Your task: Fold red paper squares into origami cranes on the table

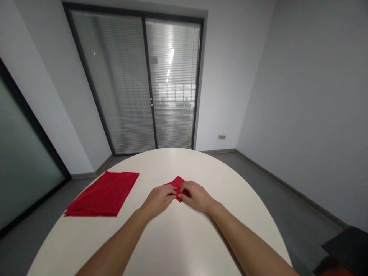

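A small folded red sheet [178,180], thin like paper or cloth, lies near the middle of the white table. My left hand [161,198] is at its left side, thumb and fingers closed in a pinch on it. From the right, my right hand [196,194] pinches the same sheet, its fingertips close to those of the left. The fingers cover much of the folds. To the left lies a stack of larger red sheets [106,194], slightly wrinkled, with uneven layered edges; neither hand touches it.
The round white table [178,245] has a curved far edge. Beyond it stands a dark-framed glass door [149,88] with blinds, beside a grey wall [310,99]. A dark object [349,247], perhaps a chair, is at the lower right.
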The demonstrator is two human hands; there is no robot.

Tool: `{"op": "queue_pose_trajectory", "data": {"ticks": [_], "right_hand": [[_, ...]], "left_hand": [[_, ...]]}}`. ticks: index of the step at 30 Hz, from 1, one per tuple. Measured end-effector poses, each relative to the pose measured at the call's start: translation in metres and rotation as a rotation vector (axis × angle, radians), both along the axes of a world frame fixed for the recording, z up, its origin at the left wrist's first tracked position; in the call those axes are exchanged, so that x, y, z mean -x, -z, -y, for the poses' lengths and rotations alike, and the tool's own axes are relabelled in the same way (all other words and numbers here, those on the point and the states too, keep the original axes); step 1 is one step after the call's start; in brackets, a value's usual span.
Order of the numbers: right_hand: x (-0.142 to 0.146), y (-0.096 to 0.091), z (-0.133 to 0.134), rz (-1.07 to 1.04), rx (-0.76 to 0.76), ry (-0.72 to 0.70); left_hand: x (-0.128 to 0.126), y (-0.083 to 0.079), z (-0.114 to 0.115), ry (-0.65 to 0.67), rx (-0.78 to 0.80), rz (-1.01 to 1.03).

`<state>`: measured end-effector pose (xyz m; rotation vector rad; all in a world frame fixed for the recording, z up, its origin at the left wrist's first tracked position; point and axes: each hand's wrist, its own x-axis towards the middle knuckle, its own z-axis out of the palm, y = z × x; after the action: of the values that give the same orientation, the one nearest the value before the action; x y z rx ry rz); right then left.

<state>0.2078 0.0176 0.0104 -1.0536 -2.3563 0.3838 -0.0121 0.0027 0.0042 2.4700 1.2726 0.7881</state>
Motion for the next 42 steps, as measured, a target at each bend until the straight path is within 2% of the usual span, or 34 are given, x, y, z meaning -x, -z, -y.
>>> {"op": "queue_pose_trajectory", "data": {"ticks": [12,20,31,42], "right_hand": [[-0.005,-0.003,-0.001,-0.013,-0.002,-0.124],[-0.002,-0.002,0.000,0.009,-0.022,-0.065],[-0.001,-0.005,0.002,0.012,-0.007,-0.020],[0.001,-0.010,0.005,0.023,0.000,-0.015]], "left_hand": [[-0.001,0.007,-0.001,-0.037,-0.019,0.025],[0.000,0.005,0.002,-0.015,-0.048,0.026],[-0.005,-0.006,0.005,-0.012,-0.010,-0.026],[-0.005,-0.002,0.003,-0.040,-0.021,-0.062]]}}
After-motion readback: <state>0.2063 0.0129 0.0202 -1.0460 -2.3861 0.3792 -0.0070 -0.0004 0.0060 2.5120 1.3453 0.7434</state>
